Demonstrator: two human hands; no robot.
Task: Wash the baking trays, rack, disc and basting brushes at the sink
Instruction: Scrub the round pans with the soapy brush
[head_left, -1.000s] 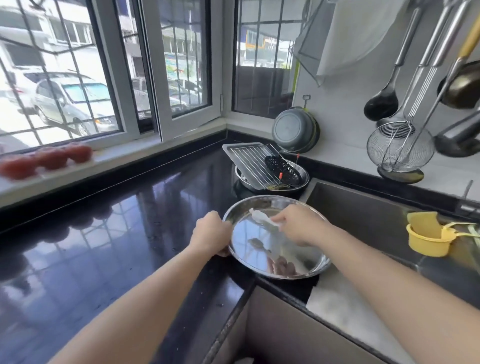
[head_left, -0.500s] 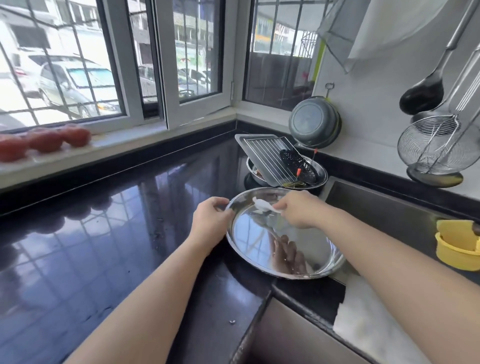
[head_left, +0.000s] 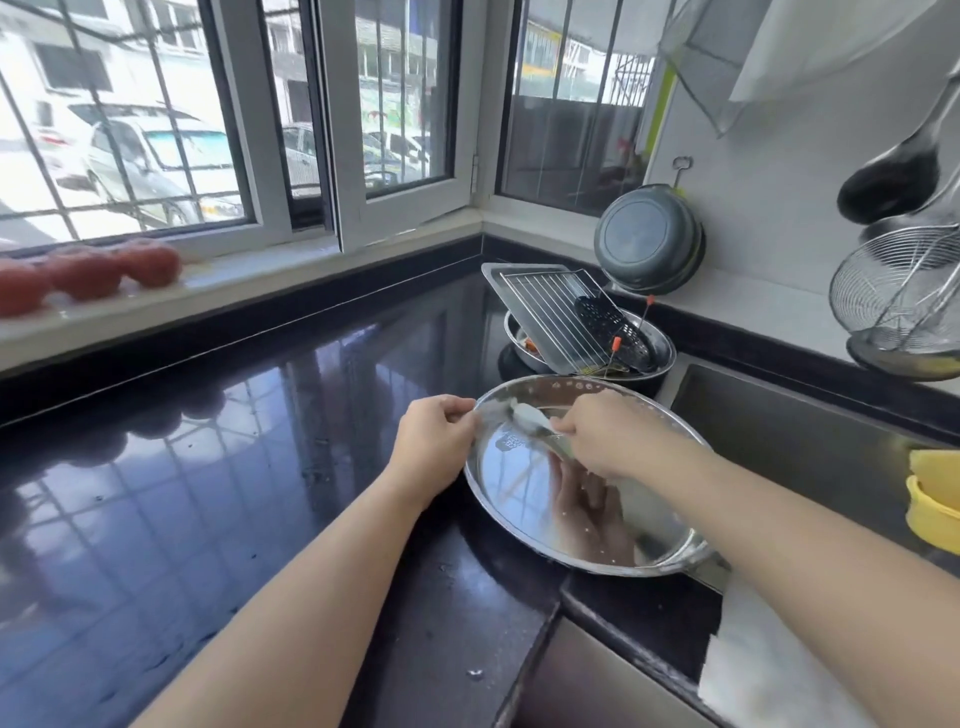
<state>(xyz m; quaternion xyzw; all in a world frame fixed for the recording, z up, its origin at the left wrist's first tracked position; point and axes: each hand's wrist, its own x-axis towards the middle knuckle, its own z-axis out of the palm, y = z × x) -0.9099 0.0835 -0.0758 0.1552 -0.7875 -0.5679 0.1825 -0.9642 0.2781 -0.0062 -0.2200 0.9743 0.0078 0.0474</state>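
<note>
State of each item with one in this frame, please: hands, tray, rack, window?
Left hand: grips round tray's rim.
Right hand: holds white cloth inside tray.
Round tray: on counter, tilted.
Wire rack: leaning in bowl.
Window sash: ajar.

Round tray (head_left: 524, 499) by the sink (head_left: 810, 436): polished metal, mirror-glossy, reflecting hand & window bars, w/ water drops on rim. Countertop (head_left: 208, 493) left of tray: black stone, v. glossy, smooth, few droplets. Behind tray: wire rack (head_left: 550, 317) of thin bright metal rods on a duller grey metal baking tray (head_left: 501, 280); perforated disc (head_left: 613, 332) black, matt; all resting in a shiny metal bowl (head_left: 662, 358). Sink right of tray: brushed metal, satin not mirror. Yellow cup (head_left: 932, 499) at sink's far right looks like smooth plastic. Wire skimmer (head_left: 893, 291) above sink: bright metal mesh. Pan (head_left: 649, 236) on wall behind rack: dark grey, matt. White item in right hand (head_left: 608, 434): material unclear.
</note>
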